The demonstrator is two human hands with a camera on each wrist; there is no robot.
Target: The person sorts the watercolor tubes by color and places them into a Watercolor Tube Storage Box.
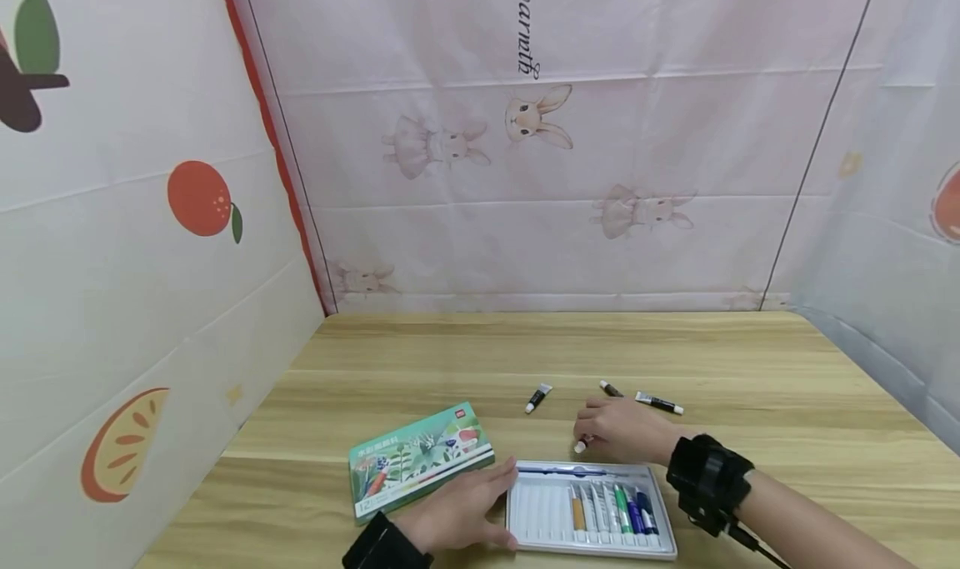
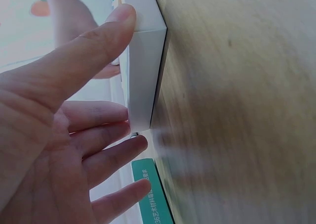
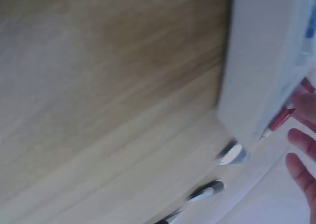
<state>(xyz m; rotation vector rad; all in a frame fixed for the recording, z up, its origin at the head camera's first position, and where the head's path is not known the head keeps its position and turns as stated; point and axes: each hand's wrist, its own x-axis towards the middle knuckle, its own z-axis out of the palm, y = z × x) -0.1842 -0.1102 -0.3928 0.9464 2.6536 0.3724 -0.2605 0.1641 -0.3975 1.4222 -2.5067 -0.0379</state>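
In the head view a white plastic tray (image 1: 538, 515) lies on the table, holding several paint tubes (image 1: 624, 509) on its right side. My left hand (image 1: 465, 506) rests against the tray's left edge. In the left wrist view its thumb (image 2: 111, 33) lies along the tray wall, fingers nearly straight. Beyond the tray's far edge, my right hand (image 1: 626, 427) pinches a red paint tube (image 3: 281, 120), whose white cap pokes out below the fingers in the head view. Past that hand lie two dark tubes (image 1: 660, 403), (image 1: 611, 388).
A green paint box (image 1: 420, 461) lies left of the tray, close to my left hand. Another dark tube (image 1: 538, 398) lies on the wooden table (image 1: 450, 344) behind the tray. A thin brush (image 1: 562, 471) sits along the tray's far rim. Printed cloth hangs around the table.
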